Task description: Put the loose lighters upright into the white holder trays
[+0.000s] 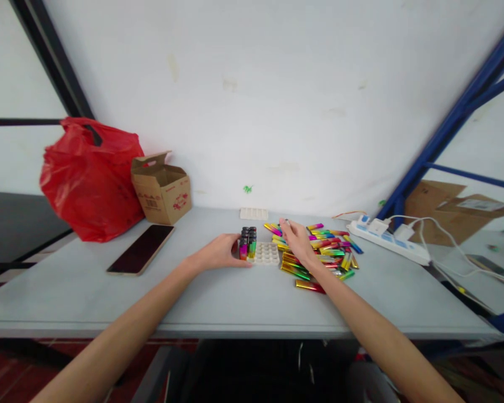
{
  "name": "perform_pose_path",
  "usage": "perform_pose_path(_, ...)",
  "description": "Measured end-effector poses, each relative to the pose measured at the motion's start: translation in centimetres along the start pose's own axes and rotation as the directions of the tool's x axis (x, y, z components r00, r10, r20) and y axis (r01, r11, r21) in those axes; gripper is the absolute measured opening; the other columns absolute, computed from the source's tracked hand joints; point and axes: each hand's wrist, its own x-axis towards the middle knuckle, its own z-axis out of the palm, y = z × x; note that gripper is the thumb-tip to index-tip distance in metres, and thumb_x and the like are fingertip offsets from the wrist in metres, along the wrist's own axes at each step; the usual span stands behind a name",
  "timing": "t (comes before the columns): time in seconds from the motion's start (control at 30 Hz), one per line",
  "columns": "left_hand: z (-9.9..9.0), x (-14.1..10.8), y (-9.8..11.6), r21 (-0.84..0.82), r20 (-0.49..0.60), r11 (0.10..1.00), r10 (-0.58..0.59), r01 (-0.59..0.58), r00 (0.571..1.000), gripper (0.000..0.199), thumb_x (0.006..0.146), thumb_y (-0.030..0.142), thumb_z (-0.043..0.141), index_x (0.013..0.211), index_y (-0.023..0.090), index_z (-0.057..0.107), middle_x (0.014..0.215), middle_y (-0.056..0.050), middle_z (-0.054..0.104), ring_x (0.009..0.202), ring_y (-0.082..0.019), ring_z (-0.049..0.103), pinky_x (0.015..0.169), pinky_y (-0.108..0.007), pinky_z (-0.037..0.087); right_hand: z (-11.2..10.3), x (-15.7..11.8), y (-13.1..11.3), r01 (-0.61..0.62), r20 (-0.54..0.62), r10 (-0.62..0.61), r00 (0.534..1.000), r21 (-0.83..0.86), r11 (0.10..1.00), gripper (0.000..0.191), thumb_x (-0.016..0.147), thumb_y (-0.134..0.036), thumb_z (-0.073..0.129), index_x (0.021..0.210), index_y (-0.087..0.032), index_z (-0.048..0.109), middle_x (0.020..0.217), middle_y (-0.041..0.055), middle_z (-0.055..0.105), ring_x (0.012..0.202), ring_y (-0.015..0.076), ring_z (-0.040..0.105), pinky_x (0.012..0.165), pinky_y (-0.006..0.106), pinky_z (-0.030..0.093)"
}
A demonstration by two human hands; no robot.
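Observation:
Several lighters (pixel 247 245) with black tops stand upright in the left part of a white tray (pixel 267 253) with round holes. The holes on its right side show bare. My left hand (pixel 223 251) is wrapped round the tray's left end, thumb along the front edge, fingers partly hidden behind the lighters. Over the left side of a loose pile of shiny multicoloured lighters (pixel 331 252), my right hand (pixel 296 238) is closed in a pinch; a small dark and pale tip shows at its fingertips, too small to name.
A second white tray (pixel 253 213) lies by the wall. On the left are a phone (pixel 141 249), an open cardboard box (pixel 162 190) and a red plastic bag (pixel 90 179). A power strip (pixel 388 240) with cables lies right of the pile.

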Motion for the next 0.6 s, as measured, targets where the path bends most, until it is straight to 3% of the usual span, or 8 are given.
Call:
perform_pose_path(0.17, 0.1, 0.0, -0.2, -0.012, 0.008, 1.000, 0.012, -0.012, 1.000, 0.061, 0.067, 0.074, 0.076, 0.090, 0.019, 0.062, 0.081, -0.002, 0.069, 0.067, -0.019, 0.059, 0.060, -0.030, 0.040, 0.7, -0.6, -0.5, 0.018, -0.027, -0.023, 0.999, -0.159, 0.987, 0.057, 0.091, -0.067, 0.051, 0.058, -0.024, 0.032, 0.056, -0.0051, 0.029, 0.057, 0.0118, 0.029, 0.055, 0.029, 0.022)
perform_pose_path(0.4, -0.2, -0.1, 0.3, -0.041, 0.027, 0.999, 0.011, -0.010, 1.000, 0.058, 0.069, 0.069, 0.077, 0.091, 0.018, 0.063, 0.080, -0.003, 0.068, 0.066, -0.020, 0.058, 0.058, -0.030, 0.041, 1.3, -0.9, -0.5, 0.081, -0.007, -0.083, 0.997, -0.159, 0.984, 0.049, 0.094, -0.058, 0.052, 0.062, -0.024, 0.037, 0.057, -0.0045, 0.037, 0.058, 0.0139, 0.035, 0.057, 0.029, 0.026)
perform_pose_path(0.6, -0.1, 0.0, 0.3, -0.037, 0.028, 0.999, 0.001, 0.000, 1.000, 0.061, 0.067, 0.071, 0.077, 0.095, 0.018, 0.064, 0.082, -0.002, 0.069, 0.068, -0.020, 0.060, 0.060, -0.029, 0.042, 1.2, -1.3, -1.3, 0.153, 0.166, -0.132, 0.977, -0.120, 0.981, 0.043, 0.104, -0.060, 0.039, 0.082, -0.025, 0.052, 0.066, -0.0019, 0.053, 0.065, 0.0182, 0.050, 0.062, 0.029, 0.037)
